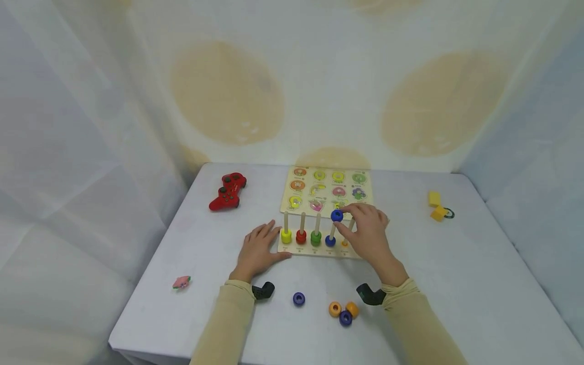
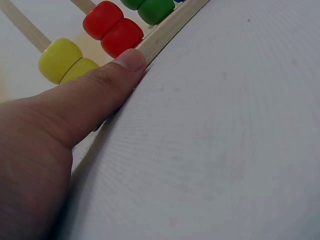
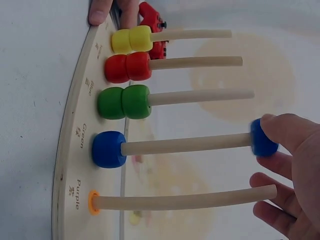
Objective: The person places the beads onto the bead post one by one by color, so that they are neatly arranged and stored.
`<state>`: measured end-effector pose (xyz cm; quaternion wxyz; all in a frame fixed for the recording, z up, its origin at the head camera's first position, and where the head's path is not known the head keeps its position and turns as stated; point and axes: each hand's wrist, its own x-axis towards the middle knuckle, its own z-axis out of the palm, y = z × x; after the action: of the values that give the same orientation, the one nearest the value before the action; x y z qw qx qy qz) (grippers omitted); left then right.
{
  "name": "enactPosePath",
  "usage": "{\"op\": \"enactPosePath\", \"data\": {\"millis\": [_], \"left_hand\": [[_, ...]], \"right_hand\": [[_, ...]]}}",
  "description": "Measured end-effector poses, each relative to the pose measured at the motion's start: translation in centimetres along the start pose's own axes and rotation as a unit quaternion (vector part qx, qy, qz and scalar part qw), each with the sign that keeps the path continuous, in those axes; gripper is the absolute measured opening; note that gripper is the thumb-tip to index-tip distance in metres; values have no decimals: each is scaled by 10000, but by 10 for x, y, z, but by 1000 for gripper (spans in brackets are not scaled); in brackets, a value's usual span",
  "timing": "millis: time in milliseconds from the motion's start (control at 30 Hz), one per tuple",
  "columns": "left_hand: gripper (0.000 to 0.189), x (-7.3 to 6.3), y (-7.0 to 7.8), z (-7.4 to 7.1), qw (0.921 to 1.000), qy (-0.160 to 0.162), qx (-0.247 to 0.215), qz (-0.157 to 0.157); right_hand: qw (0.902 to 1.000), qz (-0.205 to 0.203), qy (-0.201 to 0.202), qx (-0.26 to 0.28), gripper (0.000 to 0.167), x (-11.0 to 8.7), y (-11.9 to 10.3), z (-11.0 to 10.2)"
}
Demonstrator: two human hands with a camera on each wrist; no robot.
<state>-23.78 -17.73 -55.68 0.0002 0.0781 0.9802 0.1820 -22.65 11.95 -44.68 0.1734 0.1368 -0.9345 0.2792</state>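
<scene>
A wooden peg board (image 1: 319, 252) stands in the middle of the table with a row of upright pegs. Two yellow beads (image 3: 131, 39), two red beads (image 3: 127, 67) and two green beads (image 3: 123, 102) sit on their own pegs. One blue bead (image 3: 109, 149) is at the foot of the fourth peg. My right hand (image 1: 368, 234) pinches another blue bead (image 3: 264, 139) between thumb and index finger, right at that peg's tip. The last peg carries only a thin orange ring (image 3: 93, 202) at its base. My left hand (image 1: 257, 251) rests against the board's left end, its thumb along the front edge.
Near the front lie two orange beads (image 1: 335, 309) and two dark blue beads (image 1: 298, 299). Behind the peg board is a fruit picture puzzle (image 1: 328, 190). A red game controller (image 1: 228, 191) and a pink toy (image 1: 181, 282) lie left, yellow blocks (image 1: 434, 198) at right.
</scene>
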Motion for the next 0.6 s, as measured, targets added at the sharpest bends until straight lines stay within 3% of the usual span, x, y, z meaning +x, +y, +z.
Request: {"op": "enactPosePath", "data": {"millis": [167, 333, 467, 600], "left_hand": [[96, 1, 0, 0, 10000, -36, 17, -15], [96, 0, -1, 1, 10000, -7, 10, 0], [96, 1, -2, 1, 10000, -2, 7, -25], [96, 1, -2, 1, 10000, -24, 26, -34]], "right_hand": [[9996, 111, -245, -131, 46, 0, 0, 0], [9999, 25, -159, 38, 41, -2, 1, -2], [9997, -217, 77, 38, 38, -5, 0, -4], [9961, -744, 458, -91, 30, -16, 1, -6]]}}
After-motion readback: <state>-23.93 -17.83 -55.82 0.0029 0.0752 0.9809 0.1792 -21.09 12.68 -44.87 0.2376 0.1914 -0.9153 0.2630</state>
